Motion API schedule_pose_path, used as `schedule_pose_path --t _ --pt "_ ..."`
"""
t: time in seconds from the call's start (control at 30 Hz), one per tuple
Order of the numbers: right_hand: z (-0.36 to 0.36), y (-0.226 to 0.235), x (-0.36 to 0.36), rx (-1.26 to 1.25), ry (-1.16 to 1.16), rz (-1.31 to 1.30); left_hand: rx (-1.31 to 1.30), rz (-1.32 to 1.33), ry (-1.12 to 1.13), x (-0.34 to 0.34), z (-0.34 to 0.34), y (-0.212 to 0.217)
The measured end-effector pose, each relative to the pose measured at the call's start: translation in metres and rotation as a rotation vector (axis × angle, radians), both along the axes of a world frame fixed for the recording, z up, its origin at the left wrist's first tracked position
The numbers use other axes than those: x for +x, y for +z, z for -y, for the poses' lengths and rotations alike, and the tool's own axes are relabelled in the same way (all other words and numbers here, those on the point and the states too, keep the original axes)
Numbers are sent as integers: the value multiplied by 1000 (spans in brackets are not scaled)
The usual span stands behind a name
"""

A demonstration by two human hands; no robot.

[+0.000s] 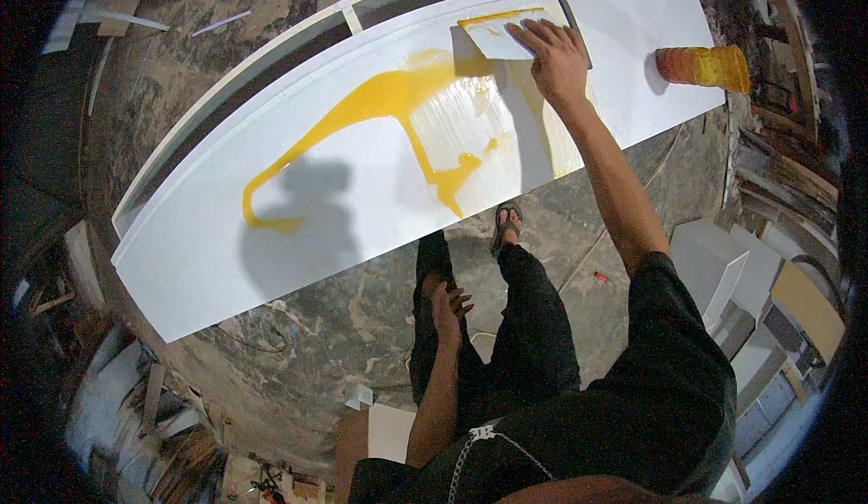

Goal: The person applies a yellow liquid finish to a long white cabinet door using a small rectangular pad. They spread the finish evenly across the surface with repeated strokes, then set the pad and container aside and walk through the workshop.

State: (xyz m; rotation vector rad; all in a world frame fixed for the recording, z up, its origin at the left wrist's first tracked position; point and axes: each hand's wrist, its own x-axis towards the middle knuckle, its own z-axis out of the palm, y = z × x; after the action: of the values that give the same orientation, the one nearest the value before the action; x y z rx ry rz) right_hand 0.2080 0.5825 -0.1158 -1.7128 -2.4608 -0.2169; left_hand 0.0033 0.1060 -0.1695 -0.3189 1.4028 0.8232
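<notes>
Black sleeve and shirt [669, 386] closest to the lens, at the lower right, with a metal chain [479, 445] hanging at the chest. Left hand [446, 303] lower down, resting on the left thigh of the black trousers [533, 323], fingers loosely extended and slightly apart, holding nothing. Right hand [556, 52] stretched far out over a long white board [298, 206], fingers together and pressed flat on a small white rectangular spreader [497, 38], thumb out to the side; spreader lying flat on the board near its far edge, its far rim coated yellow. Thick yellow glue [380, 97] poured in a winding trail across the board's middle, running from beside the spreader down to a curl near the board's left end, with a thin shiny smeared patch [461, 124] between trail and hand. Orange-yellow glue-crusted container [703, 65] on its side on the board's right end, well apart from the hand. Shadow of head and arm over the board's near half. Second white frame piece [271, 43] just beyond the board. One sandalled foot [507, 224] on the stained concrete floor [344, 323] just below the board's near edge. White panels [723, 269] stacked at the right, wood scraps [145, 386] heaped at the lower left.
</notes>
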Motion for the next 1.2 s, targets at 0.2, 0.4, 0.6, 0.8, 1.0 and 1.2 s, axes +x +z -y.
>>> schedule_pose_path --t 0.2,0.4,0.6,0.8,1.0,1.2 --pt "-11 -8 -11 1 15 32 -34 -11 -11 -9 -15 16" --pt "-1 -8 -9 -57 56 6 -33 9 -4 -11 1 2" --pt "41 -2 10 -111 72 40 -8 -28 -108 -9 -6 13" --pt "94 4 34 -165 63 17 12 -6 -70 6 28 4" --pt "166 15 66 -239 78 14 60 -75 -164 44 65 0" --pt "244 28 94 -279 143 15 178 -155 -210 67 110 -14"
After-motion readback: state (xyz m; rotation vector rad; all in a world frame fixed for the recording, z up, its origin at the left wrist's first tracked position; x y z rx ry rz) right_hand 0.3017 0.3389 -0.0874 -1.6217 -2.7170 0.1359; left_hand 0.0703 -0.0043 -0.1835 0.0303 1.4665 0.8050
